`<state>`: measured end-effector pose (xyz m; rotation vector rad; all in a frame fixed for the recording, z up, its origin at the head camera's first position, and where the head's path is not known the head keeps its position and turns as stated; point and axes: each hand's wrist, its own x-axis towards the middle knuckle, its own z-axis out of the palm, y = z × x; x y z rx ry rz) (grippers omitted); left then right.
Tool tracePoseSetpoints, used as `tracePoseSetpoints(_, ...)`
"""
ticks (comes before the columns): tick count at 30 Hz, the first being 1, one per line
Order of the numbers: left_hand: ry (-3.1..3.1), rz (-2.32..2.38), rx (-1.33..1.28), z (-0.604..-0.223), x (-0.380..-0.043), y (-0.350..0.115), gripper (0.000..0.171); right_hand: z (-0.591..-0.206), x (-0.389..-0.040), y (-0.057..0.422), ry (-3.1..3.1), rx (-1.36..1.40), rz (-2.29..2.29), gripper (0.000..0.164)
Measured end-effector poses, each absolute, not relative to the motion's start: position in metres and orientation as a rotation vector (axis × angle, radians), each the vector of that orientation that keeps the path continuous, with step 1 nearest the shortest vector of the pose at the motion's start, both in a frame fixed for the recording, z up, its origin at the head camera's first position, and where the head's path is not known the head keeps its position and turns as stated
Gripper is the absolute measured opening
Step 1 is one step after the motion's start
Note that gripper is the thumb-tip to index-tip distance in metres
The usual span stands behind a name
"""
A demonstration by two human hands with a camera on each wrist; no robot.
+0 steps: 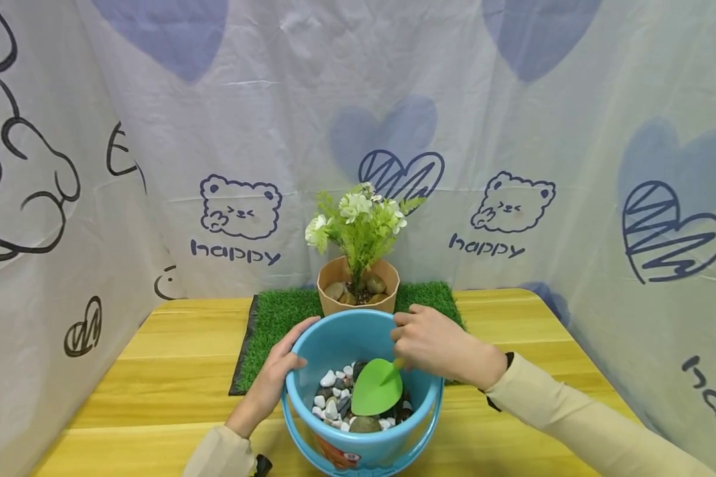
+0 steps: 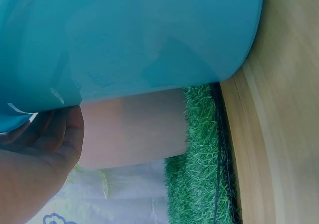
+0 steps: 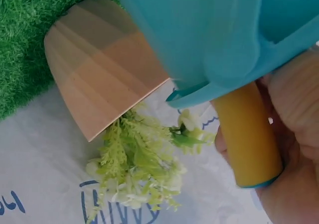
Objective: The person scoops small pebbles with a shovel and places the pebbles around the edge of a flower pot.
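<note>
A blue bucket [image 1: 310, 391] stands at the front middle of the table, with white and dark pebbles [image 1: 332, 404] in its bottom. My left hand [image 1: 276, 371] grips the bucket's left rim, thumb inside and fingers along the outer wall. The fingers [image 2: 67, 134] show against the bucket's side in the left wrist view. Over the bucket's right rim, my right hand [image 1: 432, 341] holds a toy shovel by its yellow handle [image 3: 249, 139]. The shovel's green blade [image 1: 377, 391] points down into the bucket, overlapping the pebbles in the head view.
Behind the bucket, a tan flowerpot [image 1: 358, 306] with white flowers [image 1: 355, 209] and larger stones stands on a green turf mat [image 1: 286, 318]. The wooden table [image 1: 173, 371] meets a printed cloth backdrop [image 1: 310, 119] at the back and sides.
</note>
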<state>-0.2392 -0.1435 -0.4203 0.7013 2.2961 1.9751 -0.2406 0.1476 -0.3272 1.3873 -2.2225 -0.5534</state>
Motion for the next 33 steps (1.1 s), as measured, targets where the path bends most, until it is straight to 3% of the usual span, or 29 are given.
tracePoseSetpoints(7,2.294,1.976,0.726,-0.421,-0.24,-0.144,0.068,-0.327,-0.244,0.15,-2.251,1.48,-0.502,0.02)
tracePoseSetpoints(16,2.312,1.972,0.721,-0.421,-0.24,-0.143,0.068,-0.327,-0.238,0.147,-2.188,1.331,-0.599,0.015)
tracePoseSetpoints(22,2.292,1.978,0.73,-0.422,-0.239,-0.144,0.068,-0.32,-0.232,0.145,-2.165,1.323,-0.712,0.05)
tracePoseSetpoints(33,2.281,1.993,0.755,-0.423,-0.241,-0.144,0.069,-0.316,-0.232,0.143,-2.184,1.345,-0.722,0.044)
